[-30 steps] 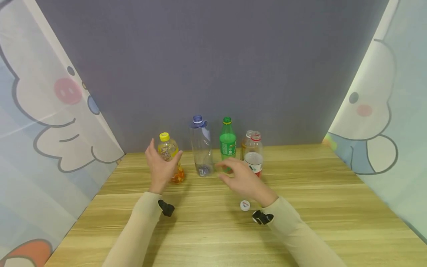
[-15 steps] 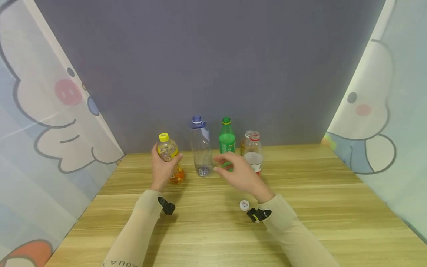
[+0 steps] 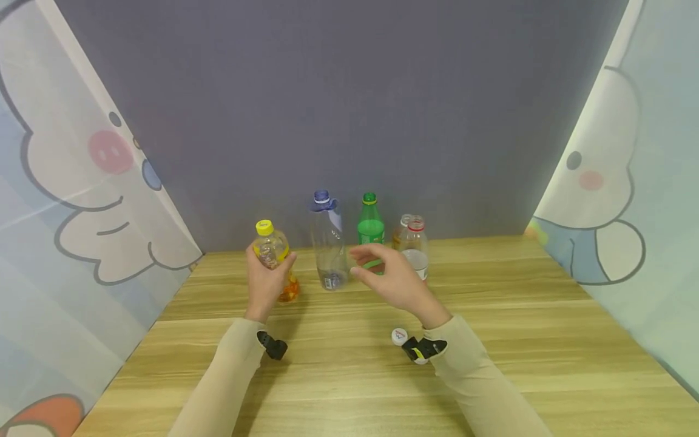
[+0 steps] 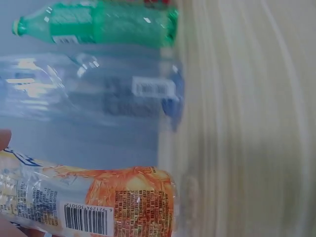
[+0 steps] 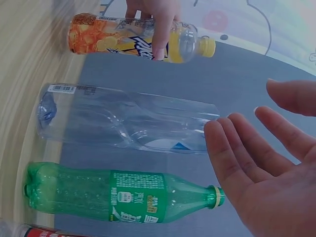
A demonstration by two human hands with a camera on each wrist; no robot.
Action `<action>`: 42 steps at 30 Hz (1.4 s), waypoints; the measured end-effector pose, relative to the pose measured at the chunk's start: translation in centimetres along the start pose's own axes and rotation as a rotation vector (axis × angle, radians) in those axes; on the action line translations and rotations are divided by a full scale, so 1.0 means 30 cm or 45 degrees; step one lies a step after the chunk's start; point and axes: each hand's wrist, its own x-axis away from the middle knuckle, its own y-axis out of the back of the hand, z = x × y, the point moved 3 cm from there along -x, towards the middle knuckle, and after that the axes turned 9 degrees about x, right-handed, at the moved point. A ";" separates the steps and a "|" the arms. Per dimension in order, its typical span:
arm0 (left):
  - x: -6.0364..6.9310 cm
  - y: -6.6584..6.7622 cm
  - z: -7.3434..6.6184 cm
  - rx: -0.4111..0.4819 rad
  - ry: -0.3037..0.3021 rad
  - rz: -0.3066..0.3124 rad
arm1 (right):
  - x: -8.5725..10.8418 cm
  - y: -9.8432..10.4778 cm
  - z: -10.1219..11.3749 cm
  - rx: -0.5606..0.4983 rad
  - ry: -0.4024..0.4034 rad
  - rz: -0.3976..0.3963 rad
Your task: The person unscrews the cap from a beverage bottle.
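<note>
My left hand [image 3: 265, 282] grips a yellow-capped drink bottle [image 3: 278, 246] round its middle, thumb on the right side. In the left wrist view its orange label with a barcode [image 4: 89, 219] shows, with only bits of the hand at the edge. Just right of it stands a tall clear bottle [image 3: 329, 249] with a bluish, uncapped neck. My right hand [image 3: 395, 279] hovers in front of a green bottle [image 3: 371, 230], fingers loosely bent and holding nothing. In the right wrist view its fingers [image 5: 237, 153] spread near the top of the clear bottle.
Two more uncapped bottles stand behind the right hand: one with a red neck ring [image 3: 416, 243], and one mostly hidden behind it [image 3: 398, 233]. A white cap [image 3: 400, 337] lies on the wooden table [image 3: 327, 376]; another is partly covered by the right wrist camera. A grey panel [image 3: 349, 109] rises behind.
My left hand has closed round the yellow-capped bottle, which now leans slightly left. The right hand has shifted slightly, still holding nothing.
</note>
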 end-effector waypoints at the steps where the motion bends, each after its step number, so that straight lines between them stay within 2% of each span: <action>1: 0.005 -0.002 -0.007 0.009 -0.009 -0.005 | -0.001 0.002 0.001 0.002 -0.001 -0.003; 3: 0.016 -0.008 -0.026 0.018 -0.044 -0.010 | -0.002 0.007 0.006 -0.001 -0.006 -0.007; 8: 0.055 -0.044 -0.094 0.015 -0.214 0.013 | -0.007 0.022 0.019 -0.021 -0.007 -0.034; 14: 0.092 -0.089 -0.148 0.020 -0.414 0.056 | -0.004 0.037 0.034 -0.033 0.009 -0.055; 22: 0.136 -0.120 -0.176 -0.052 -0.629 0.109 | 0.002 0.051 0.058 -0.101 0.026 -0.101; 29: 0.169 -0.155 -0.215 -0.179 -0.894 0.138 | 0.010 0.069 0.087 -0.087 0.055 -0.148; 35: 0.196 -0.184 -0.243 -0.204 -1.010 0.170 | 0.023 0.084 0.105 -0.126 0.114 -0.167; 42: 0.220 -0.217 -0.268 -0.277 -1.175 0.145 | 0.038 0.105 0.124 -0.152 0.177 -0.219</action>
